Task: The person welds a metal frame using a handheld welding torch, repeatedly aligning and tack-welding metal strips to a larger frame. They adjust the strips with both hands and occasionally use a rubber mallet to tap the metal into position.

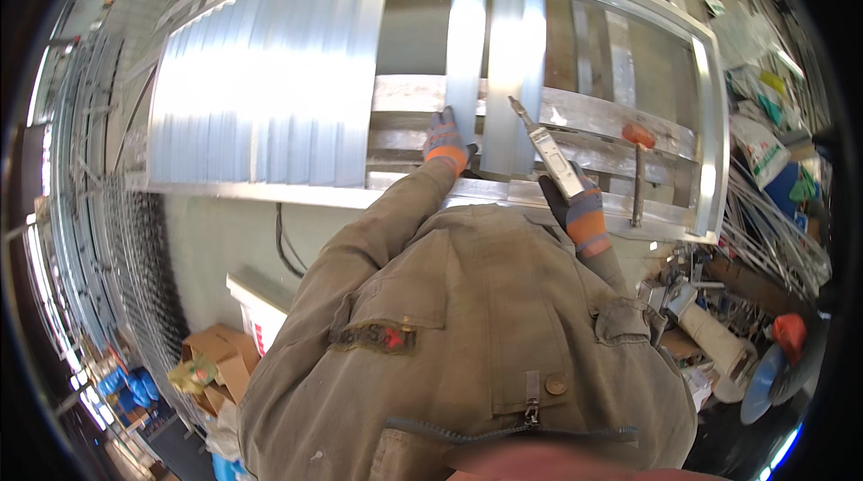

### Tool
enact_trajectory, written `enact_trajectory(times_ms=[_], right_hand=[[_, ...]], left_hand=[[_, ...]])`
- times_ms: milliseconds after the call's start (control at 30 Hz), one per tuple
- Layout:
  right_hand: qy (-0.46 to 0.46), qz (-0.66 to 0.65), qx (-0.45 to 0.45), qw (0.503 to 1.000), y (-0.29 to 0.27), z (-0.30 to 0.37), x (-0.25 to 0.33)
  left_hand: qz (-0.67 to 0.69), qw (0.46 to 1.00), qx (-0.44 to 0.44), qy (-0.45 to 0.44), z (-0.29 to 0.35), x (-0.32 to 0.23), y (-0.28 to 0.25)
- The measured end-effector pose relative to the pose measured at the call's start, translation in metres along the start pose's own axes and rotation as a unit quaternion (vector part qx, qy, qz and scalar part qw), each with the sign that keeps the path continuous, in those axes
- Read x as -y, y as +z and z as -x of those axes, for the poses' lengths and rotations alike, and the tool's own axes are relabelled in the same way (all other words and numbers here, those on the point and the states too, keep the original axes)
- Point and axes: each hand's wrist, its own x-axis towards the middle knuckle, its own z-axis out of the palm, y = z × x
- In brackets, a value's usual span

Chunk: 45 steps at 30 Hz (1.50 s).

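My left hand [446,141], in a grey and orange glove, holds the near end of a narrow, shiny metal slat [466,31]. The fingers lie along its top and the thumb shows at its right side. To the right lies a wider ribbed metal panel [514,49], apart from that slat. My right hand [582,213], gloved alike, is closed around a long silver tool with a narrow pointed tip [556,162]. The tool's tip points away from me, over the wider panel. Both panels span a pale metal frame [620,204].
Overlapping corrugated metal sheets [261,76] cover the frame's left part. An orange-headed hammer [638,166] rests across the frame at right. Metal profiles [764,220] and bags [760,148] lie beyond the right edge. A cardboard box [220,360] stands at lower left, near wire mesh [144,256].
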Motion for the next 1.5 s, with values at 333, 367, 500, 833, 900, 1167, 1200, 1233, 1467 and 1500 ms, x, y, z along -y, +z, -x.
enact_trajectory(times_ms=[333, 367, 500, 833, 900, 1167, 1200, 1233, 1467, 1500], right_hand=[[0.009, -0.055, 0.041, 0.998, 0.033, 0.002, -0.012], [0.006, -0.053, 0.049, 0.997, 0.036, 0.002, -0.013], [-0.01, -0.041, 0.067, 0.997, 0.037, 0.0, -0.004], [-0.045, -0.011, 0.074, 0.996, 0.039, -0.015, 0.025], [-0.039, 0.02, 0.086, 0.995, 0.04, -0.017, 0.024], [-0.065, 0.018, 0.077, 0.995, 0.048, -0.025, 0.02], [-0.057, 0.009, 0.079, 0.995, 0.049, -0.026, 0.02], [-0.049, 0.0, 0.082, 0.995, 0.049, -0.027, 0.019], [-0.031, 0.041, 0.036, 0.998, 0.041, -0.037, -0.008], [-0.027, 0.039, 0.022, 0.999, 0.038, -0.039, -0.014]], left_hand=[[0.481, 0.868, 0.108, 0.062, -0.047, 0.108, 0.011], [0.502, 0.851, 0.116, 0.098, -0.051, 0.117, 0.01], [0.413, 0.908, 0.03, 0.059, -0.067, 0.123, 0.022], [0.377, 0.912, -0.164, 0.001, -0.04, 0.171, 0.004], [0.407, 0.901, -0.147, -0.03, -0.017, 0.184, -0.011], [0.361, 0.917, -0.163, -0.043, 0.01, 0.196, -0.032], [0.356, 0.92, -0.157, -0.048, 0.01, 0.198, -0.034], [0.352, 0.922, -0.153, -0.046, 0.011, 0.2, -0.035], [0.349, 0.924, -0.149, -0.047, 0.012, 0.2, -0.029], [0.354, 0.922, -0.153, -0.045, 0.011, 0.2, -0.028]])
